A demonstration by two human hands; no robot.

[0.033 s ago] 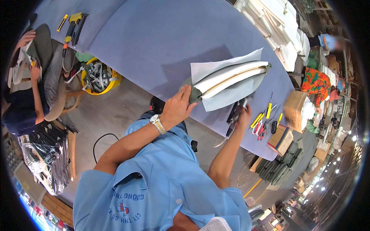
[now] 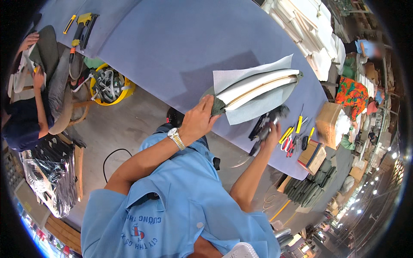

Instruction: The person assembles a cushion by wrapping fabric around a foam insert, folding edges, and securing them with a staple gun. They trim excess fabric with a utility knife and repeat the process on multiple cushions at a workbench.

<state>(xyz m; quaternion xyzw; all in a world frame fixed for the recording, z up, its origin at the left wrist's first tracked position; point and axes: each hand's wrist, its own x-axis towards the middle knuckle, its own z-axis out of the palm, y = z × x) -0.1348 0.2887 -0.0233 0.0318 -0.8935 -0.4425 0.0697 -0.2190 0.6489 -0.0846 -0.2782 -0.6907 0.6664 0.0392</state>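
Two grips: my left fingers (image 2: 208,104) pinch the padded piece (image 2: 249,91) over the tabletop (image 2: 155,56), my right fingers (image 2: 273,131) wrap a dark tool (image 2: 258,127); if my left pinch slackens, the piece could twist.

A padded piece (image 2: 262,90) sits over the near edge of the bench (image 2: 172,38), the person's left hand (image 2: 198,118) on its left end and the right hand (image 2: 270,137) around a tool (image 2: 263,124) just beside it. Farther right, a screwdriver (image 2: 299,124) lies among hand tools (image 2: 291,148), with a carton (image 2: 328,120) beyond. Left of the bench, a bucket (image 2: 130,89) holds strips (image 2: 107,84); a co-worker (image 2: 26,127) is at far left. A staple gun (image 2: 81,31) lies on the bench's left part, right of a utility knife (image 2: 69,24).
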